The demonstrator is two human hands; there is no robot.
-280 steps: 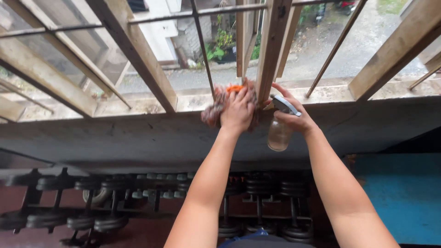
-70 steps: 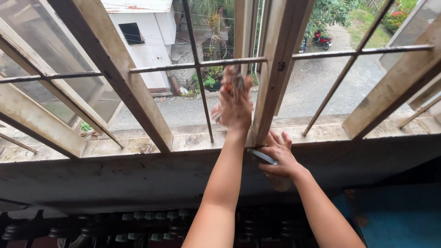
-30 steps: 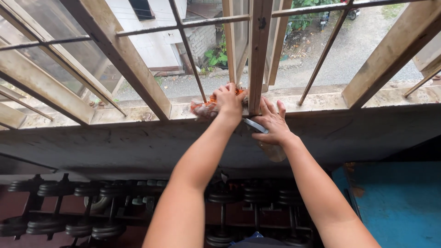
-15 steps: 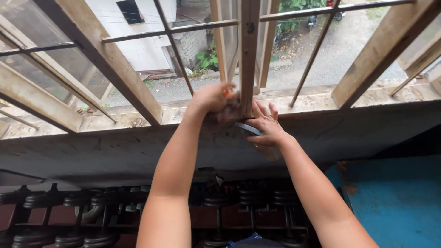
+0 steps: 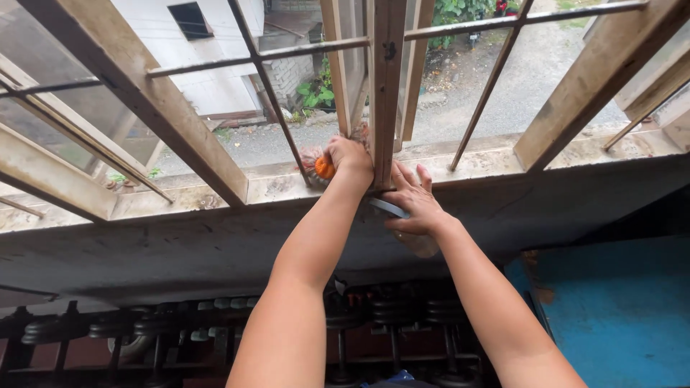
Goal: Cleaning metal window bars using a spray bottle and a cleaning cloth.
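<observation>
1. Left hand (image 5: pixel 348 153) is closed on a bunched cloth with an orange patch (image 5: pixel 321 167), pressed low against the weathered vertical wooden window post (image 5: pixel 386 86), where the post meets the pale stained concrete sill (image 5: pixel 460 164).
2. Change since half a second ago: the hand and cloth sit slightly lower and further left on the post base; 2.3 s ago the same hand was well up, near the thin horizontal metal bar (image 5: pixel 316 49). Judgement: wiping has run down the post to its foot.
3. Right hand (image 5: pixel 410 205) lies spread on the sill edge just right of the post, fingers apart at the tips, thumb and palm clamped over a clear plastic spray bottle (image 5: pixel 420 244) with a grey head (image 5: pixel 388 208). Bottle hangs below the sill; unchanged against the earlier frames.
4. Below: dark rack of dumbbells (image 5: pixel 215 327); blue floor mat (image 5: pixel 618 309) at right.
</observation>
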